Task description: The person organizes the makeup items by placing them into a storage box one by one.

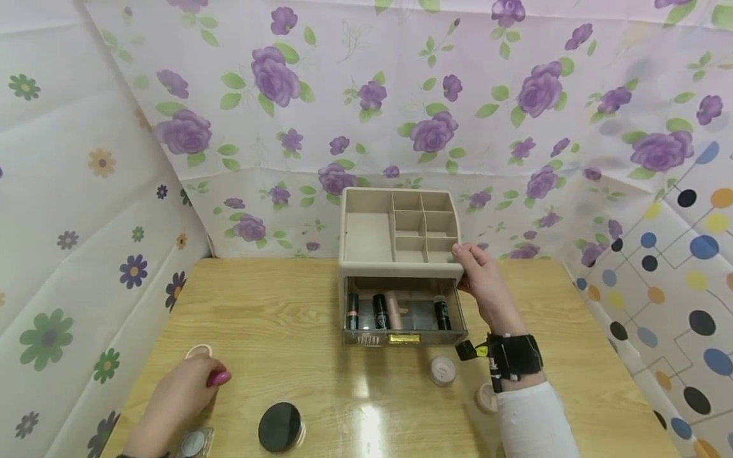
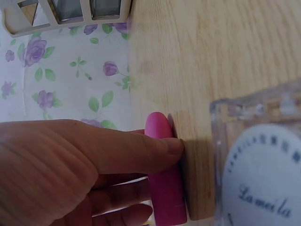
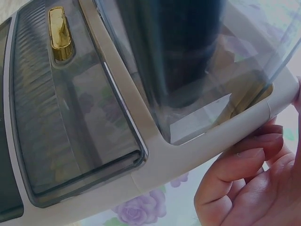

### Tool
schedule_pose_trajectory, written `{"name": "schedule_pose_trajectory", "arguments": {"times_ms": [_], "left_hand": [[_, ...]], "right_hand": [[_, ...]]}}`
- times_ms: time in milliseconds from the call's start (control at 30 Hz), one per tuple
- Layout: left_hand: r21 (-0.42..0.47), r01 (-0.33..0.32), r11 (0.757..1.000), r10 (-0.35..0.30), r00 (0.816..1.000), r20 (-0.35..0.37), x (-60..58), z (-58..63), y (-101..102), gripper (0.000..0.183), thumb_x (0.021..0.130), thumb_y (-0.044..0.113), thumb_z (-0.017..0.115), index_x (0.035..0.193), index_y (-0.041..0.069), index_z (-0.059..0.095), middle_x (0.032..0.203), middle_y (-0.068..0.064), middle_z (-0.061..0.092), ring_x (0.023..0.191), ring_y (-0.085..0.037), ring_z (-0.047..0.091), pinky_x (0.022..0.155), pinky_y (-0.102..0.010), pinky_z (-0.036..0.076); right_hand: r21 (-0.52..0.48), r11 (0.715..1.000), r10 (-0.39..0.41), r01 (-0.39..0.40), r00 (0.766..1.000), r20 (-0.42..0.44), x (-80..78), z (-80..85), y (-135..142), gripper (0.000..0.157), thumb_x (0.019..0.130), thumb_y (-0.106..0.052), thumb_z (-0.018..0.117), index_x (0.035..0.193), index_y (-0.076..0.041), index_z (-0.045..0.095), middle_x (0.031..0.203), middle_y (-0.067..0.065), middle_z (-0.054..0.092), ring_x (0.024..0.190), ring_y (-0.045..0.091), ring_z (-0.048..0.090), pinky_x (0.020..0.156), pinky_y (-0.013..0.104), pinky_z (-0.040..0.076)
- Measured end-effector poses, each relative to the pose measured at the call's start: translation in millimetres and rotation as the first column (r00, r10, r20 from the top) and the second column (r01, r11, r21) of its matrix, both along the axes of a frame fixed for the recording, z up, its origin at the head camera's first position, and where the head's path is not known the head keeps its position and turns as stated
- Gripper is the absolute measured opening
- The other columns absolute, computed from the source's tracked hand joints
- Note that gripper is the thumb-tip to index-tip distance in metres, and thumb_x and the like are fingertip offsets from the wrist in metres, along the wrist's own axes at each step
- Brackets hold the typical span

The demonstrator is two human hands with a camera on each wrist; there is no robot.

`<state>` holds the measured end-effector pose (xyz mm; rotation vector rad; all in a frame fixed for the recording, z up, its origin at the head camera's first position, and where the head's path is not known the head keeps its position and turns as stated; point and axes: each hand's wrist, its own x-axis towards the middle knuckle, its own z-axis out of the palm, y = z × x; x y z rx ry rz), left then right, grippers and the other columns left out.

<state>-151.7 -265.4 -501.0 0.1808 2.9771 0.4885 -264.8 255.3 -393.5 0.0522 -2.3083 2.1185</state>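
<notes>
At the left side of the table my left hand (image 1: 182, 389) pinches a pink lipstick tube (image 1: 220, 378) between thumb and fingers; its rounded end shows in the left wrist view, close over the wood (image 2: 200, 117). My right hand (image 1: 485, 280) grips the right side of a beige cosmetics organizer (image 1: 401, 270), thumb at the top edge and fingers curled beneath it. The organizer's top drawer (image 1: 404, 331) is pulled out and holds several tubes, among them a black tube (image 1: 441, 313) at its right end. Smoked drawer fronts with a gold handle (image 3: 59, 30) appear in the right wrist view.
A round black-lidded jar (image 1: 279, 427) stands at the front. Near the left wrist lies a clear-cased compact (image 1: 196, 443). Two pale jars, one white (image 1: 443, 370) and one partly behind the right wrist (image 1: 487, 398), stand in front of the organizer. Patterned cloth (image 1: 366, 127) hangs behind.
</notes>
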Motion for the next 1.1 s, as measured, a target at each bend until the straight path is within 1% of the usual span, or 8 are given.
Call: {"name": "schedule_pose_trajectory", "arguments": {"times_ms": [200,400,533,667,800,900,1033,1100], "left_hand": [[-0.011,-0.001,1.000,0.001,1.000,0.019,0.4,1.2,1.6,0.007,0.088,0.020,0.076,0.090,0.014,0.073,0.081,0.001,0.055,0.068,-0.014,0.054,0.067,-0.045,0.054],[-0.003,0.007,1.000,-0.007,0.999,0.036,1.0,2.7,2.8,0.008,0.089,0.018,0.076,0.094,0.014,0.072,0.083,0.002,0.061,0.070,-0.013,0.055,0.069,-0.047,0.054],[0.010,0.012,1.000,-0.012,0.999,0.038,1.0,4.4,3.1,0.015,0.088,0.015,0.076,0.100,0.010,0.071,0.086,0.000,0.062,0.073,-0.015,0.057,0.072,-0.049,0.055],[0.034,0.019,0.999,-0.020,1.000,0.013,1.3,6.5,2.4,0.021,0.087,0.012,0.076,0.106,0.006,0.069,0.089,-0.003,0.061,0.077,-0.017,0.059,0.075,-0.051,0.055],[0.064,0.027,0.998,-0.024,0.998,-0.053,2.7,8.1,2.2,0.018,0.088,0.012,0.074,0.103,0.005,0.069,0.088,-0.003,0.060,0.078,-0.017,0.058,0.074,-0.048,0.056],[0.083,0.032,0.996,-0.025,0.996,-0.090,3.4,11.5,3.9,0.019,0.090,0.014,0.073,0.105,0.004,0.068,0.088,-0.004,0.061,0.077,-0.017,0.058,0.071,-0.044,0.055],[0.108,0.017,0.994,-0.009,0.997,-0.073,2.4,16.9,7.8,0.026,0.091,0.021,0.072,0.111,0.005,0.068,0.084,-0.002,0.059,0.070,-0.015,0.052,0.062,-0.037,0.049],[0.122,0.001,0.993,0.007,0.998,-0.065,2.0,19.8,9.8,0.028,0.091,0.024,0.071,0.113,0.007,0.068,0.082,0.000,0.059,0.068,-0.014,0.051,0.060,-0.034,0.047]], "right_hand": [[-0.010,1.000,0.004,-0.003,1.000,0.009,0.0,-0.9,0.3,0.041,0.097,-0.054,0.057,0.103,-0.013,0.052,0.096,0.007,0.058,0.081,0.016,0.061,0.065,0.027,0.047],[0.005,1.000,-0.006,0.006,1.000,0.020,-0.4,0.2,-0.5,0.043,0.096,-0.056,0.057,0.104,-0.014,0.052,0.096,0.007,0.058,0.079,0.015,0.060,0.066,0.029,0.046],[0.002,1.000,-0.007,0.007,1.000,0.020,-0.3,0.7,-0.8,0.042,0.096,-0.056,0.057,0.104,-0.014,0.052,0.093,0.006,0.059,0.077,0.014,0.059,0.066,0.031,0.045],[0.006,1.000,0.002,-0.002,1.000,0.016,0.8,0.7,0.0,0.042,0.097,-0.055,0.056,0.105,-0.014,0.052,0.092,0.006,0.059,0.075,0.015,0.059,0.064,0.030,0.044],[0.011,1.000,0.005,-0.005,1.000,0.013,1.2,0.1,0.4,0.042,0.098,-0.054,0.055,0.105,-0.013,0.052,0.093,0.006,0.060,0.077,0.015,0.060,0.063,0.027,0.046],[0.012,1.000,0.005,-0.005,1.000,0.013,0.5,-0.5,0.2,0.042,0.098,-0.054,0.055,0.105,-0.013,0.052,0.095,0.006,0.061,0.079,0.015,0.061,0.064,0.027,0.047],[0.004,1.000,0.011,-0.011,1.000,0.012,-0.4,-0.4,0.1,0.040,0.099,-0.053,0.055,0.104,-0.013,0.052,0.093,0.005,0.062,0.080,0.015,0.063,0.065,0.027,0.048],[0.001,1.000,0.010,-0.010,1.000,0.014,-0.7,-0.1,0.1,0.039,0.098,-0.053,0.055,0.104,-0.014,0.052,0.091,0.004,0.062,0.078,0.015,0.062,0.065,0.027,0.047]]}}
